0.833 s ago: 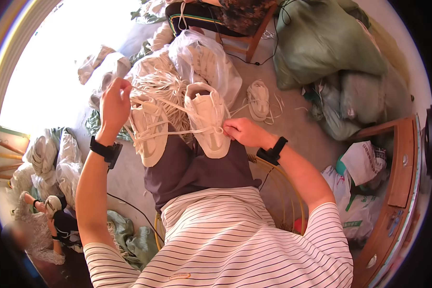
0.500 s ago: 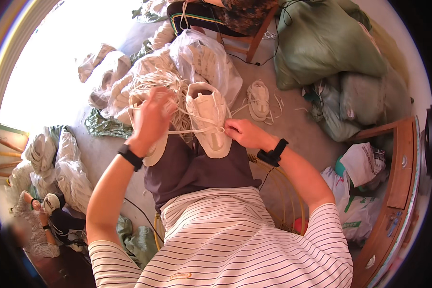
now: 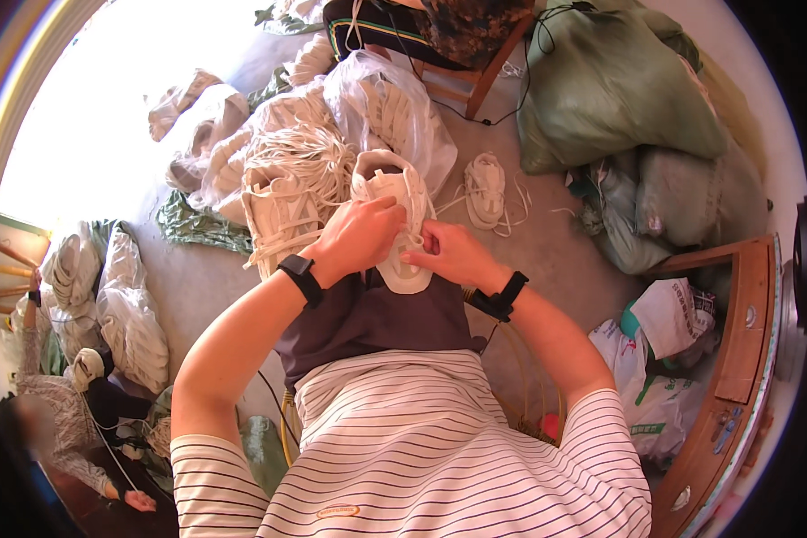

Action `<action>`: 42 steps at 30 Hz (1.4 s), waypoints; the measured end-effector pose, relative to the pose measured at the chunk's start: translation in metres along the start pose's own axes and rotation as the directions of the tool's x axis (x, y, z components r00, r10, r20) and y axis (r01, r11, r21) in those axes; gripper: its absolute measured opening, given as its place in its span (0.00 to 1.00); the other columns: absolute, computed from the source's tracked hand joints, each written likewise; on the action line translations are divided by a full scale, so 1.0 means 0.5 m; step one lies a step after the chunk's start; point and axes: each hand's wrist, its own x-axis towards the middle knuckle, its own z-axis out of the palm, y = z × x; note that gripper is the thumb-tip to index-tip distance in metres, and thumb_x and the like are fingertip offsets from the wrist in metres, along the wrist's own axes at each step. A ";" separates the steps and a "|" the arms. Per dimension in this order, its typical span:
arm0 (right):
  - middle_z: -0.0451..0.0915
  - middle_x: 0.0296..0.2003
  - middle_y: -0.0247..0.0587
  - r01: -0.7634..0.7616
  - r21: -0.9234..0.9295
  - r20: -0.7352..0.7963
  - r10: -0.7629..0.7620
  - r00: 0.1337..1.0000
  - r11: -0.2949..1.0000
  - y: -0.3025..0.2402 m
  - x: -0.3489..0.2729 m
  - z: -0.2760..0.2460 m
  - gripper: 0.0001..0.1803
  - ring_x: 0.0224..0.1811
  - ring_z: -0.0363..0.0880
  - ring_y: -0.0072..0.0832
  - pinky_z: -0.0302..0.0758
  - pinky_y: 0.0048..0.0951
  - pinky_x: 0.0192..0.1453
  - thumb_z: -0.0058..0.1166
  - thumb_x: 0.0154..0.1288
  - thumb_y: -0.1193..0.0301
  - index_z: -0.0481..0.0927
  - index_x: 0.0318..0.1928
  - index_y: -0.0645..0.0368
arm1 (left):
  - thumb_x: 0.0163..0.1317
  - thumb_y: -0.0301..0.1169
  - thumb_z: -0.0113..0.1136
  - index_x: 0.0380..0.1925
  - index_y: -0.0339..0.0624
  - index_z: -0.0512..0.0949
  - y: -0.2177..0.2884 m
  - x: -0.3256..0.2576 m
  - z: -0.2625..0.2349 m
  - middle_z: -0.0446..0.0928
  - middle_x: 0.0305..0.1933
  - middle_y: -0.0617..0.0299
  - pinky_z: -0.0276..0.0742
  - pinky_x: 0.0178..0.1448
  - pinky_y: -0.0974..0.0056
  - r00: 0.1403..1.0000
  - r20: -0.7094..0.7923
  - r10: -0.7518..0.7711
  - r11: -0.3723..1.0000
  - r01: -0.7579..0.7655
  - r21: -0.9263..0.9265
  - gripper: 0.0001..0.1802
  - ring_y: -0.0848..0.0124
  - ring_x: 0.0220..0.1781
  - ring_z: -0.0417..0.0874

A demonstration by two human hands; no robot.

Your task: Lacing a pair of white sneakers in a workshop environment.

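Green sacks (image 3: 614, 99) and a wooden cabinet (image 3: 746, 332) stood at the right side of the grey floor (image 3: 547, 278). A cream shoe (image 3: 389, 183) rested on the person's dark trousers (image 3: 359, 327), toe toward the body, just beside a second shoe (image 3: 278, 215). The left hand (image 3: 363, 233) bent its fingers over the first shoe's front; the right hand (image 3: 457, 255) curled at its laces (image 3: 413, 240). Whether either gripped a lace could not be told.
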 end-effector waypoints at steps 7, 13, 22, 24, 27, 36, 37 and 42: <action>0.69 0.19 0.35 0.004 -0.037 -0.034 -0.005 0.999 0.999 0.010 -0.008 -0.006 0.25 0.22 0.66 0.25 0.66 0.31 0.28 0.67 0.55 0.54 0.69 0.26 0.61 | 0.56 0.28 0.56 0.28 0.36 0.78 -0.008 0.014 -0.030 0.78 0.27 0.50 0.75 0.36 0.54 0.973 -0.095 -0.211 0.968 0.195 -0.156 0.06 0.51 0.30 0.80; 0.70 0.19 0.37 0.020 -0.033 -0.056 -0.022 0.998 0.999 0.024 -0.013 -0.008 0.25 0.22 0.65 0.27 0.66 0.32 0.27 0.66 0.55 0.53 0.69 0.25 0.61 | 0.56 0.29 0.56 0.27 0.37 0.78 -0.016 0.018 -0.038 0.77 0.22 0.51 0.74 0.33 0.56 0.937 -0.067 -0.344 0.931 0.330 -0.159 0.07 0.56 0.26 0.80; 0.69 0.19 0.38 0.038 -0.018 -0.077 -0.040 0.996 0.999 0.021 -0.012 -0.010 0.24 0.22 0.65 0.27 0.65 0.32 0.28 0.65 0.57 0.55 0.70 0.26 0.62 | 0.57 0.30 0.54 0.26 0.37 0.77 -0.025 0.030 -0.013 0.79 0.28 0.45 0.74 0.39 0.48 0.915 -0.137 -0.380 0.923 0.367 -0.112 0.08 0.46 0.34 0.80; 0.70 0.19 0.38 0.044 0.020 -0.078 -0.042 0.996 0.999 0.033 -0.013 -0.007 0.22 0.22 0.65 0.27 0.66 0.32 0.28 0.62 0.60 0.57 0.70 0.27 0.63 | 0.58 0.31 0.55 0.28 0.37 0.77 -0.018 0.031 0.001 0.79 0.29 0.45 0.74 0.38 0.48 0.937 -0.206 -0.280 0.957 0.258 -0.130 0.08 0.46 0.34 0.80; 0.70 0.19 0.39 0.044 0.080 -0.093 -0.037 0.995 0.996 0.039 -0.015 -0.007 0.18 0.22 0.65 0.27 0.66 0.33 0.29 0.56 0.66 0.61 0.72 0.29 0.65 | 0.59 0.32 0.56 0.30 0.37 0.75 -0.004 0.030 0.007 0.78 0.28 0.45 0.74 0.38 0.48 0.952 -0.072 -0.298 0.938 0.278 -0.208 0.09 0.46 0.34 0.80; 0.77 0.26 0.57 0.002 0.020 -0.137 0.001 0.991 1.000 0.015 -0.007 -0.014 0.18 0.28 0.74 0.52 0.70 0.45 0.34 0.49 0.70 0.61 0.77 0.33 0.66 | 0.59 0.31 0.56 0.29 0.36 0.74 -0.014 0.034 0.016 0.78 0.27 0.45 0.73 0.37 0.48 0.962 -0.149 -0.231 0.953 0.192 -0.236 0.08 0.45 0.33 0.79; 0.78 0.27 0.58 -0.001 0.008 -0.154 0.002 0.988 1.000 0.012 -0.008 -0.013 0.18 0.30 0.75 0.55 0.70 0.46 0.35 0.47 0.70 0.61 0.77 0.33 0.66 | 0.59 0.31 0.56 0.29 0.36 0.74 -0.014 0.033 0.015 0.78 0.27 0.45 0.73 0.37 0.48 0.962 -0.150 -0.230 0.953 0.192 -0.235 0.08 0.45 0.33 0.79; 0.78 0.30 0.59 0.007 -0.019 -0.189 -0.011 0.982 1.000 0.007 -0.013 -0.005 0.18 0.35 0.77 0.57 0.70 0.50 0.38 0.44 0.71 0.63 0.77 0.33 0.65 | 0.61 0.31 0.57 0.31 0.35 0.77 -0.013 0.025 0.010 0.79 0.27 0.51 0.73 0.37 0.55 0.957 -0.099 -0.273 0.942 0.244 -0.231 0.09 0.52 0.31 0.80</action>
